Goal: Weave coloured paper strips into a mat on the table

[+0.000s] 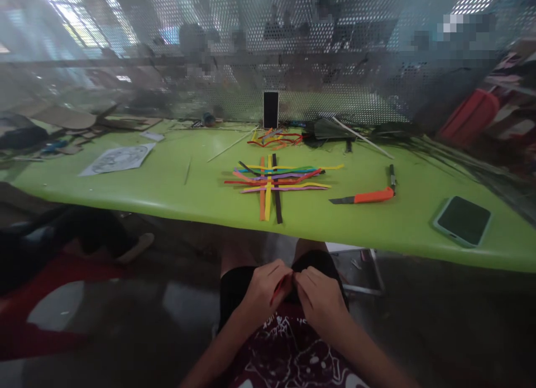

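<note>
Over my lap, below the table edge, my left hand is closed around a thin red strip, part of which shows at the palm. Fingertip to fingertip with it, my right hand pinches at the upper end of the same strip; the exact grip is hidden by the fingers. In front of both hands, a woven cross of coloured strips lies flat on the green table. Its upright strips are orange, yellow and black, crossed by several yellow, blue, green, purple, red and pink ones.
An orange-handled folding knife lies open at the right, near a phone. Behind the weave sit loose strips and an upright phone against a mesh screen. A printed drawing and thin sticks lie leftward.
</note>
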### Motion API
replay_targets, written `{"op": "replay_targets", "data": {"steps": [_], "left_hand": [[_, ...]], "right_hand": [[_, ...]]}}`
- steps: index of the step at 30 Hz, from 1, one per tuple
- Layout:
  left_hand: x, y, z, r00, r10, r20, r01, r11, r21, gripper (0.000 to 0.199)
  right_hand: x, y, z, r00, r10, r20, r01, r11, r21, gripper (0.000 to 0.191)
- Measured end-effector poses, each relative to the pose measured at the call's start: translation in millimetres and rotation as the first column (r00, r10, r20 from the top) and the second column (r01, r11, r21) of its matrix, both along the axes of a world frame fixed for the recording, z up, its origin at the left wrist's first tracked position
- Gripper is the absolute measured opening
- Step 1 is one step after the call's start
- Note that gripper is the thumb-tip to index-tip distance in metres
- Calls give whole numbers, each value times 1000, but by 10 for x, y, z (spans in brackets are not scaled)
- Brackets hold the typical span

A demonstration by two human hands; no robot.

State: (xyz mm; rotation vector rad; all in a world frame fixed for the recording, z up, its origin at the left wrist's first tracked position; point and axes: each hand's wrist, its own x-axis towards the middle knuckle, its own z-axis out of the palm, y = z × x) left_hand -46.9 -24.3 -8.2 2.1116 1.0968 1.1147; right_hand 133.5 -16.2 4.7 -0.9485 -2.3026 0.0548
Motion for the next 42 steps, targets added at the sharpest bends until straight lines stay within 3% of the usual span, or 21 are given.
{"op": "replay_targets", "data": {"steps": [7, 11, 19, 29, 38, 42], "left_hand": [[-68, 2, 38, 987, 48, 155, -13, 976, -220, 18], [-32, 14, 28, 976, 55, 213, 7, 960, -280, 21], [8, 44, -15, 992, -21, 127, 64, 935, -349, 18], [104, -20, -114, 992, -120, 24, 121, 932, -341, 24], [95, -79, -217, 999, -26, -37, 13, 949, -314, 20], [125, -86, -201, 999, -36, -20, 29, 959, -281, 18]], "right_hand": [[-10, 64, -69, 999, -12, -38, 5, 984, -180, 28], [61, 79, -146, 1000, -4, -14, 0, 974, -229, 28], [212, 51, -179, 997, -15, 71, 38, 943, -330, 23], [272, 25, -148, 990, -39, 138, 79, 951, -300, 24], [176, -15, -119, 977, -87, 195, 137, 956, -260, 24], [176, -29, -105, 983, -74, 168, 109, 972, -209, 27]]}}
